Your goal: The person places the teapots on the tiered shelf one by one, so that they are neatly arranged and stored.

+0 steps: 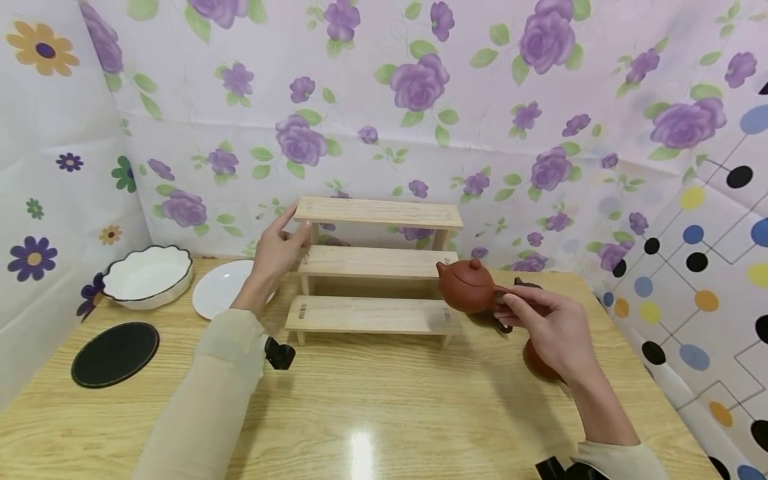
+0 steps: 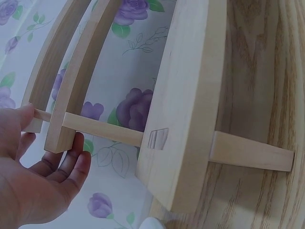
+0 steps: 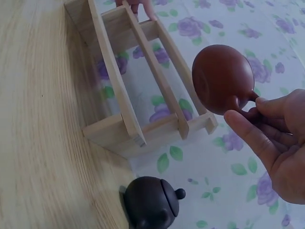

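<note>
We find the left hand [image 1: 277, 250] gripping the stand [image 1: 373, 261] at its 9 o'clock end, thumb and fingers curled round the wood, presumably to steady it. The right hand [image 1: 555, 327] pinches the red pot [image 1: 468, 288] by its handle, fingers closed, which we judge keeps the spout clear. The red pot hangs raised near the stand's 3 o'clock end, spout towards 10; a dark pot [image 3: 147, 201] sits below.

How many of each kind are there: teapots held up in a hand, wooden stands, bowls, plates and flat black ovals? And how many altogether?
Teapot held up in the right hand: 1
Wooden stand: 1
Bowl: 1
Plate: 1
Flat black oval: 1
Total: 5
</note>
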Action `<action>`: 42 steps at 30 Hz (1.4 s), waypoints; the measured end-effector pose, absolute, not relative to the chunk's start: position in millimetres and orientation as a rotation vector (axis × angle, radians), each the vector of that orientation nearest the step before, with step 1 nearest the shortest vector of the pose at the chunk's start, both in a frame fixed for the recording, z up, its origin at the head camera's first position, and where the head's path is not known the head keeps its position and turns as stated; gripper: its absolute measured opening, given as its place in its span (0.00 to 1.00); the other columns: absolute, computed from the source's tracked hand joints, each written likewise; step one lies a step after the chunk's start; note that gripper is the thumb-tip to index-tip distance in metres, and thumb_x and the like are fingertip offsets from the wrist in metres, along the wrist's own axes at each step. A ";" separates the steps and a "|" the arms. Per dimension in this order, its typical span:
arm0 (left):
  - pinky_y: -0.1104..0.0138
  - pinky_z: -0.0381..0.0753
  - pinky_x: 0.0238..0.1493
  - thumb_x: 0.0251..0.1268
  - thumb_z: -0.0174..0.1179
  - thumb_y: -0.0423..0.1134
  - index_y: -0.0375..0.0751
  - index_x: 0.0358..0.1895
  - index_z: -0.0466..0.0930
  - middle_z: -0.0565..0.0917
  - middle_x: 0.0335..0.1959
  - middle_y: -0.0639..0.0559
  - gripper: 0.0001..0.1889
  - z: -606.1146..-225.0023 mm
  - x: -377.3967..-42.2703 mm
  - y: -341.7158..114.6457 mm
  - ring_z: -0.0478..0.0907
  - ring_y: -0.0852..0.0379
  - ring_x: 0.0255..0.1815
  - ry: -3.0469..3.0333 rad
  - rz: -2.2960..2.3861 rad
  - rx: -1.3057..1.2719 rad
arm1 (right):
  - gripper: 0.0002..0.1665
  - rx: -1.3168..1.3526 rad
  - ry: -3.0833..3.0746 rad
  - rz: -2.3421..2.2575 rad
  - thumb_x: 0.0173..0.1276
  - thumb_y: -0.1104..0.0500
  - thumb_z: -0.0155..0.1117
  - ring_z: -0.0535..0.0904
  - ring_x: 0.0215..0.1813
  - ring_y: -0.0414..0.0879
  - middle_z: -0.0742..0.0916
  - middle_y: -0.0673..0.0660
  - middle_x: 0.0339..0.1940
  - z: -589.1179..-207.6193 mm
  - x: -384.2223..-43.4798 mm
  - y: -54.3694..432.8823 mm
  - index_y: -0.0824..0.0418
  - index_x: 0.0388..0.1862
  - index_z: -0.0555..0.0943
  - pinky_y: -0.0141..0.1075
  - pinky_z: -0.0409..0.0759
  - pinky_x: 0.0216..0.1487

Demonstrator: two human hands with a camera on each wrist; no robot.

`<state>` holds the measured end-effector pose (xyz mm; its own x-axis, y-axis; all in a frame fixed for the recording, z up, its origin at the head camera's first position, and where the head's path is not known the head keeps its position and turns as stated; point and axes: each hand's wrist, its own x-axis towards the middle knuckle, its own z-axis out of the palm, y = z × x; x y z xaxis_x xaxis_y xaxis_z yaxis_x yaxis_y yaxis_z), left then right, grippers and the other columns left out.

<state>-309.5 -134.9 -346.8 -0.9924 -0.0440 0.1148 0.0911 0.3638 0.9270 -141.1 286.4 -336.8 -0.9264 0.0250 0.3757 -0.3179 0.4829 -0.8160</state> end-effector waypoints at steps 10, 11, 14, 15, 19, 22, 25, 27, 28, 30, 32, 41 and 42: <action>0.70 0.71 0.25 0.81 0.56 0.57 0.70 0.84 0.58 0.84 0.38 0.50 0.33 -350.2 -311.3 -137.3 0.71 0.62 0.25 -2.478 -1.712 -0.029 | 0.19 0.357 -2.313 1.607 0.80 0.61 0.64 0.93 0.39 0.42 0.93 0.46 0.40 -327.5 -167.9 273.2 0.78 0.56 0.85 0.37 0.89 0.43; 0.70 0.71 0.25 0.81 0.56 0.57 0.70 0.84 0.58 0.84 0.38 0.50 0.33 -350.2 -311.4 -137.2 0.71 0.61 0.26 -2.474 -1.718 -0.026 | 0.19 0.367 -2.313 1.604 0.80 0.61 0.64 0.93 0.39 0.42 0.93 0.46 0.40 -325.8 -171.2 271.5 0.77 0.56 0.85 0.38 0.89 0.43; 0.70 0.72 0.26 0.81 0.56 0.57 0.70 0.84 0.59 0.84 0.38 0.50 0.33 -349.9 -311.3 -137.9 0.72 0.61 0.27 -2.469 -1.731 -0.017 | 0.18 0.398 -2.315 1.593 0.80 0.61 0.65 0.93 0.39 0.41 0.94 0.46 0.40 -320.7 -181.4 264.9 0.76 0.54 0.87 0.39 0.89 0.43; 0.70 0.72 0.27 0.81 0.56 0.56 0.70 0.84 0.59 0.84 0.38 0.50 0.33 -349.7 -310.8 -138.2 0.71 0.61 0.27 -2.468 -1.735 -0.017 | 0.17 0.409 -2.314 1.597 0.79 0.61 0.65 0.93 0.39 0.41 0.94 0.47 0.41 -319.1 -184.9 262.4 0.76 0.54 0.87 0.39 0.89 0.43; 0.71 0.71 0.26 0.81 0.56 0.57 0.70 0.84 0.58 0.83 0.37 0.51 0.33 -349.6 -309.3 -139.9 0.69 0.63 0.23 -2.477 -1.721 -0.025 | 0.18 0.444 -2.320 1.622 0.79 0.62 0.66 0.93 0.39 0.41 0.94 0.46 0.40 -311.5 -197.5 251.6 0.78 0.55 0.86 0.40 0.89 0.43; 0.71 0.71 0.25 0.81 0.56 0.57 0.69 0.84 0.59 0.84 0.37 0.52 0.33 -349.4 -308.7 -140.2 0.69 0.64 0.22 -2.474 -1.717 -0.029 | 0.19 0.460 -2.332 1.653 0.79 0.61 0.66 0.93 0.40 0.40 0.94 0.46 0.40 -305.8 -205.6 243.1 0.78 0.56 0.85 0.40 0.89 0.44; 0.71 0.71 0.25 0.81 0.56 0.57 0.69 0.84 0.59 0.84 0.37 0.51 0.33 -348.9 -307.9 -140.2 0.69 0.64 0.21 -2.468 -1.730 -0.028 | 0.20 0.466 -2.329 1.690 0.79 0.61 0.65 0.93 0.40 0.40 0.94 0.47 0.39 -301.1 -213.6 234.5 0.78 0.56 0.85 0.38 0.89 0.45; 0.71 0.71 0.24 0.81 0.56 0.57 0.69 0.84 0.59 0.85 0.38 0.50 0.33 -348.5 -307.4 -140.9 0.69 0.64 0.20 -2.467 -1.730 -0.030 | 0.19 0.469 -2.326 1.705 0.79 0.60 0.66 0.93 0.40 0.40 0.94 0.47 0.39 -298.6 -219.4 229.1 0.78 0.56 0.85 0.38 0.89 0.45; 0.71 0.71 0.25 0.81 0.56 0.57 0.69 0.84 0.59 0.85 0.38 0.50 0.33 -348.2 -306.9 -141.2 0.68 0.64 0.21 -2.462 -1.734 -0.026 | 0.19 0.472 -2.325 1.711 0.79 0.60 0.66 0.93 0.40 0.40 0.94 0.47 0.39 -297.3 -222.2 226.3 0.77 0.56 0.85 0.38 0.89 0.46; 0.71 0.70 0.25 0.81 0.57 0.56 0.70 0.83 0.60 0.84 0.38 0.50 0.33 -347.5 -306.0 -141.8 0.68 0.64 0.21 -2.454 -1.737 -0.020 | 0.19 0.485 -2.326 1.715 0.79 0.60 0.66 0.93 0.39 0.40 0.94 0.48 0.39 -295.1 -227.9 221.3 0.76 0.56 0.86 0.38 0.89 0.46; 0.71 0.70 0.25 0.80 0.57 0.56 0.69 0.83 0.60 0.85 0.37 0.50 0.32 -347.1 -305.5 -142.1 0.68 0.64 0.21 -2.445 -1.741 -0.021 | 0.19 0.499 -2.321 1.728 0.79 0.60 0.66 0.93 0.40 0.40 0.94 0.50 0.40 -293.4 -233.3 216.8 0.76 0.56 0.86 0.38 0.89 0.46; 0.71 0.71 0.25 0.80 0.59 0.54 0.69 0.82 0.63 0.86 0.35 0.49 0.31 -347.3 -306.4 -137.6 0.71 0.62 0.23 -2.420 -1.746 -0.037 | 0.17 0.546 -2.292 1.761 0.79 0.64 0.65 0.93 0.41 0.41 0.94 0.53 0.42 -289.7 -254.9 202.6 0.77 0.57 0.85 0.39 0.89 0.48; 0.71 0.71 0.25 0.80 0.59 0.54 0.69 0.82 0.63 0.86 0.35 0.50 0.31 -347.5 -306.6 -137.1 0.71 0.62 0.23 -2.418 -1.746 -0.037 | 0.17 0.548 -2.293 1.764 0.79 0.64 0.65 0.93 0.42 0.41 0.94 0.55 0.43 -289.4 -257.3 200.9 0.76 0.58 0.85 0.40 0.89 0.48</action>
<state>-306.6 -137.1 -347.5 -0.9871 -0.0725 0.1426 0.1125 0.3188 0.9411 -257.3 200.9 -289.4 -0.9121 -0.1698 0.3732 -0.4042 0.2206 -0.8877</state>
